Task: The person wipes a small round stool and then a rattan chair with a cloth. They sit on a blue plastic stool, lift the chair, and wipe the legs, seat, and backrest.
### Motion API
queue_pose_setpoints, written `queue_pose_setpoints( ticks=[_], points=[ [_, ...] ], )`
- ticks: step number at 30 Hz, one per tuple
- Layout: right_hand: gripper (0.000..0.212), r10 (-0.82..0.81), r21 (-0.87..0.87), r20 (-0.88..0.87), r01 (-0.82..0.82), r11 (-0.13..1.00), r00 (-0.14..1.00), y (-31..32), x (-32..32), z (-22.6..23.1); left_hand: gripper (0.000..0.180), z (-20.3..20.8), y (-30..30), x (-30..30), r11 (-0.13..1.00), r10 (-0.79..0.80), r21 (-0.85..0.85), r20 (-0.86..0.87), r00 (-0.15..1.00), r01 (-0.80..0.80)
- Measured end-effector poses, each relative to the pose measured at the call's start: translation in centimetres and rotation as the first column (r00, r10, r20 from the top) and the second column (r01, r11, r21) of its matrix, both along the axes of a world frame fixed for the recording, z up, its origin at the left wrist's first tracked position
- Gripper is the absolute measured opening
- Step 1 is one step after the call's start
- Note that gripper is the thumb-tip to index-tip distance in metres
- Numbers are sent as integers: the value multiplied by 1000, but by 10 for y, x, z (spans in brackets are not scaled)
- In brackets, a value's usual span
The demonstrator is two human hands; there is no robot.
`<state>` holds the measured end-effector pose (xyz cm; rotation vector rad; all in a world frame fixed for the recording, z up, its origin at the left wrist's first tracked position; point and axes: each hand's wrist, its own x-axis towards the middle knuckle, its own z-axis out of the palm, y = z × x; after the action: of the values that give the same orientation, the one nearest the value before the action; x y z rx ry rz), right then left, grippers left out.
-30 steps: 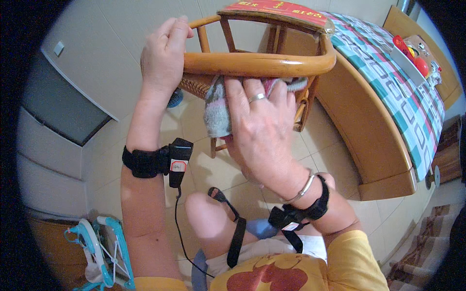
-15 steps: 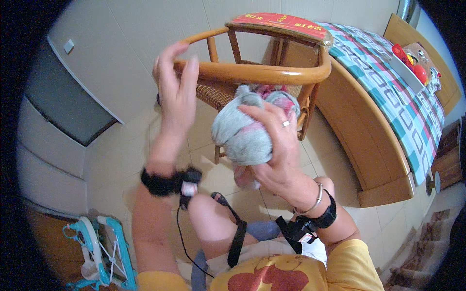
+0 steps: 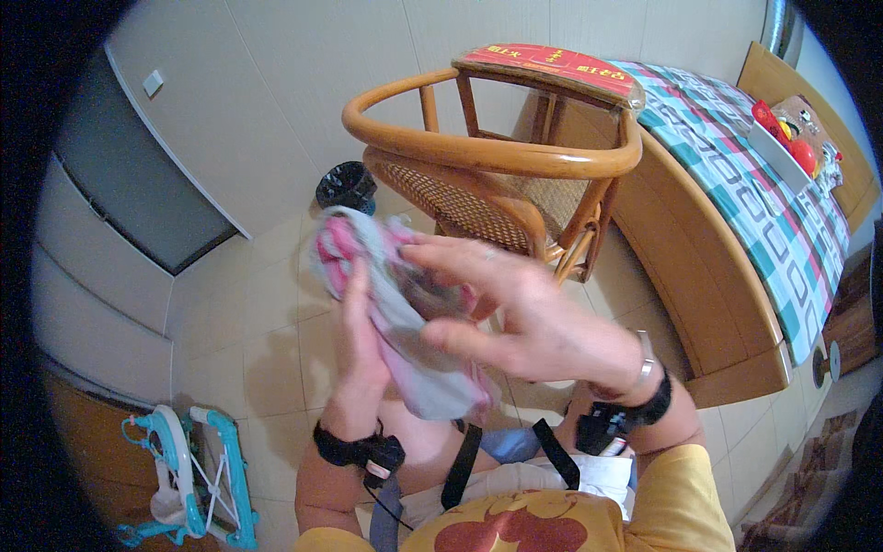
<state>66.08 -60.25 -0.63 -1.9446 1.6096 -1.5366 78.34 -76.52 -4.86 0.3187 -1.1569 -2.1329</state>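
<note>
A bunched grey and pink cloth (image 3: pixel 400 317) is held over my lap, in front of the rattan chair (image 3: pixel 497 156). My left hand (image 3: pixel 357 336) grips its left side, the thumb lying up along the fabric. The rest of that hand's fingers are hidden behind the cloth. From the right my right hand (image 3: pixel 520 313) reaches over it with thumb and fingers spread. Its fingertips overlap the cloth's upper right part and are slightly blurred; whether they touch it I cannot tell.
A black-lined bin (image 3: pixel 345 187) stands left of the chair. On the right is a bed (image 3: pixel 736 184) with a checked cover and a white box (image 3: pixel 777 158) on it. A turquoise and white wheeled frame (image 3: pixel 175 469) stands at the lower left.
The cloth has gone from a ball in my right hand to a looser bundle in my left, lower and farther left. My left hand has come down from the chair's arm. My right hand has opened.
</note>
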Motion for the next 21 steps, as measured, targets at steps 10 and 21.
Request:
queue_pose_setpoints(
  ticks=[10, 21],
  points=[
    [36, -727, -190, -28, 710, 678, 687, 4, -131, 17, 56, 42, 17, -65, 97, 339, -891, -389, 856, -443],
    [44, -722, -142, -52, 710, 690, 690, 7, -134, 11, 60, 56, -50, -127, -73, 690, -903, -352, 633, -423]
  ],
)
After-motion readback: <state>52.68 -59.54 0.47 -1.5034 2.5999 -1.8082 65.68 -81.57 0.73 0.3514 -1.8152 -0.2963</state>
